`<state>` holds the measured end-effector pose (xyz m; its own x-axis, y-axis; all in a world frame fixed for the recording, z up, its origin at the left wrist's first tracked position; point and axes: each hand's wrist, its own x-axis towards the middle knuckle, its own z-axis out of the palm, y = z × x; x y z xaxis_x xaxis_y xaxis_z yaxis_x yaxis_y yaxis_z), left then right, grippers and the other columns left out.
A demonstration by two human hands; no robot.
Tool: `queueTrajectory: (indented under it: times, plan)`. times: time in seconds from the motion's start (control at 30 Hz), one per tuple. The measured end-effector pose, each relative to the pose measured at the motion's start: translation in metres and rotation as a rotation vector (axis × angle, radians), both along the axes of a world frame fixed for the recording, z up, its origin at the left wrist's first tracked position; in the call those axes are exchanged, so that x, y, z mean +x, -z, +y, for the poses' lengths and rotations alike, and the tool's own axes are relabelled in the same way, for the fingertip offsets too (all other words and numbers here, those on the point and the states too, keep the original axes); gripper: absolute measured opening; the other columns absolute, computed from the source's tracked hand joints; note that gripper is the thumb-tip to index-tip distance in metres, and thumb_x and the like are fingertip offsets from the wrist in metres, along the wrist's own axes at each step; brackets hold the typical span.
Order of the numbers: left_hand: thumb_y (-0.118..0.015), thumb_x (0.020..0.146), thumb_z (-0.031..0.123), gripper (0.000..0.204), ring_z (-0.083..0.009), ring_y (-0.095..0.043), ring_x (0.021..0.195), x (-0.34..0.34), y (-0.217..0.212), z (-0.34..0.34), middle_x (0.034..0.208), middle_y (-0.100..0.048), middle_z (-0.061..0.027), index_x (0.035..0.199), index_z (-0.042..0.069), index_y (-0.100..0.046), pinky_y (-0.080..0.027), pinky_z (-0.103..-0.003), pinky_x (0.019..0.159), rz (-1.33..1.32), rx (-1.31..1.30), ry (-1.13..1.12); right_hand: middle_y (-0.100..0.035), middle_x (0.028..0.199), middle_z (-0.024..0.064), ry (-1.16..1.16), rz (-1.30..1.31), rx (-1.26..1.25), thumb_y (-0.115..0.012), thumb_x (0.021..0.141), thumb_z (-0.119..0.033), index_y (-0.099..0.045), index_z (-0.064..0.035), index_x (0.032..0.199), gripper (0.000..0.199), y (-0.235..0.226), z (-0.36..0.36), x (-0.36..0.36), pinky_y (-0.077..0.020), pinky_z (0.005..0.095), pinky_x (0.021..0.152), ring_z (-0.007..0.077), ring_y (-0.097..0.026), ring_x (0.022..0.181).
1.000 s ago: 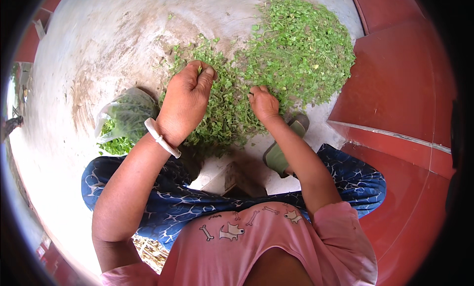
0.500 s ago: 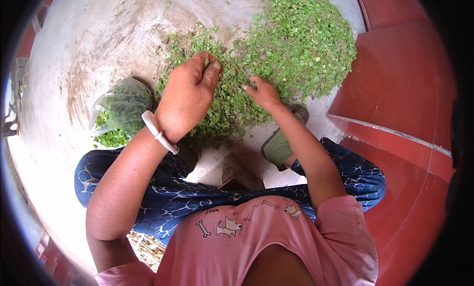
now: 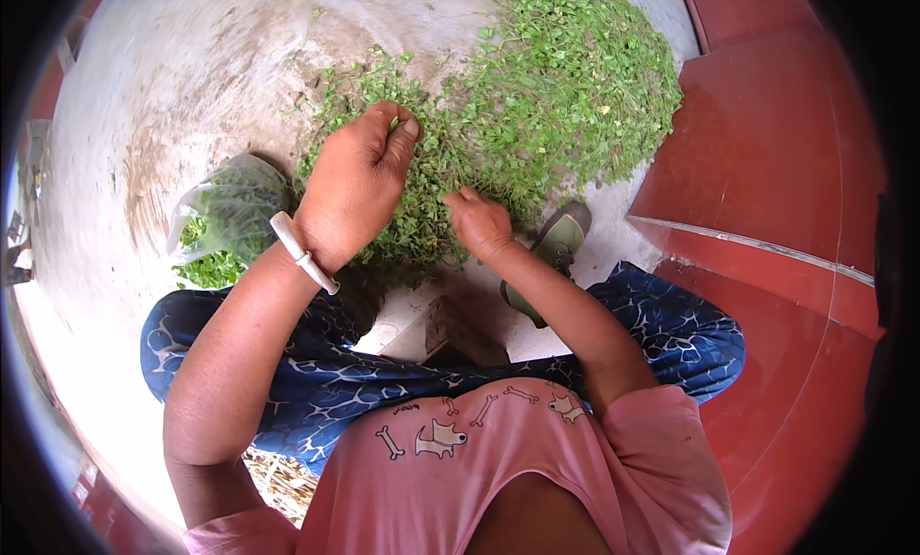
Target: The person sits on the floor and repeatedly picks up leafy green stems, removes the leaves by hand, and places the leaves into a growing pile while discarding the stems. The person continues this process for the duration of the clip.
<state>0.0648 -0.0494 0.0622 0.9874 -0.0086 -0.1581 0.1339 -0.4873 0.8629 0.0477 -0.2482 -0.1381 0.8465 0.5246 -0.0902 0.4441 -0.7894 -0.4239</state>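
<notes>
A wide heap of leafy green sprigs [image 3: 585,95] lies spread on the ground in front of me, with its near part below both hands. My left hand [image 3: 356,176], with a white bangle on its wrist, is closed in a pinch above the left part of the heap. A bit of green stem shows between thumb and forefinger. Lower and to the right, my right hand [image 3: 479,227] has its fingers drawn together over the near edge of the greens. Whatever its fingertips hold is too small to make out.
A clear plastic bag [image 3: 230,205] of green leaves stands left of my left wrist. My green shoe [image 3: 563,239] is beside the heap's near edge. A small wooden block or stool [image 3: 450,335] sits between my legs. Red panels [image 3: 757,162] border the right side.
My right hand has come left and nearer to me, and its spread fingers have closed together. The left hand keeps its pinch, almost in place. The view has shifted slightly.
</notes>
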Motion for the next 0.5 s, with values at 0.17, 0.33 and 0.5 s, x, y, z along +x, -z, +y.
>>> queueTrajectory:
  times: [0.17, 0.33, 0.5]
  plan:
    - [-0.050, 0.091, 0.014, 0.016, -0.0287, -0.051, 0.064, -0.003, 0.003, 0.001, 0.068, -0.052, -0.0151, 0.091, -0.001, -0.055, -0.042, -0.036, 0.060, -0.031, -0.003, 0.003, -0.054, 0.093, 0.0142, -0.013, -0.195, -0.220, -0.059, 0.069, -0.005, -0.059, -0.0129, 0.090, 0.023, 0.026, -0.043, 0.034, -0.0504, 0.0418, 0.062, 0.0309, -0.061, 0.081]
    - [-0.051, 0.089, 0.016, 0.019, -0.0412, -0.056, 0.068, -0.002, 0.002, 0.002, 0.069, -0.057, -0.0237, 0.091, -0.002, -0.055, -0.044, -0.043, 0.062, -0.073, 0.044, -0.005, -0.054, 0.098, 0.0133, -0.082, -0.099, -0.317, -0.063, 0.065, -0.004, -0.060, -0.0118, 0.088, 0.025, 0.029, -0.040, 0.043, -0.0500, 0.0427, 0.067, 0.0306, -0.059, 0.085]
    - [-0.051, 0.089, 0.016, 0.019, -0.0406, -0.056, 0.068, -0.002, 0.006, 0.003, 0.069, -0.057, -0.0236, 0.091, -0.002, -0.055, -0.044, -0.042, 0.062, -0.058, 0.033, 0.005, -0.055, 0.090, 0.0108, -0.013, 0.101, -0.168, -0.059, 0.073, -0.002, -0.060, -0.0119, 0.087, 0.018, -0.003, -0.050, 0.064, -0.0485, 0.0386, 0.068, 0.0283, -0.059, 0.081]
